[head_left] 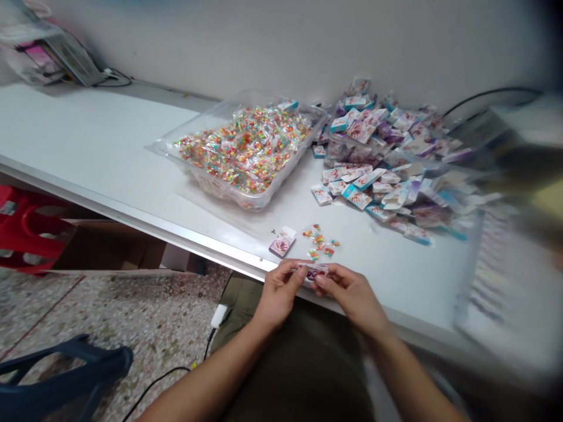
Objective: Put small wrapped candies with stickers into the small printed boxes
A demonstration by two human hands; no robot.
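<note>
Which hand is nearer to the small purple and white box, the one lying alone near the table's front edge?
Left. The left hand is just on the near side of the small box; the right hand is farther off, to the right.

Left hand (279, 293) and right hand (355, 294) showing bare, fingers tapering to short-looking nails. Left forearm (220, 366) and right forearm (407, 366) also showing bare, skin looking smooth, both widening evenly from slim wrists toward near edge of view. Olive-green cloth (299, 363) covering lap, looking plain and matte, turning lighter and faintly creased at far left, darkening almost to brown-black through middle and near part. Cut of garment staying unclear in shadow; right border blurring beside paler grey patch (378, 384).
</note>
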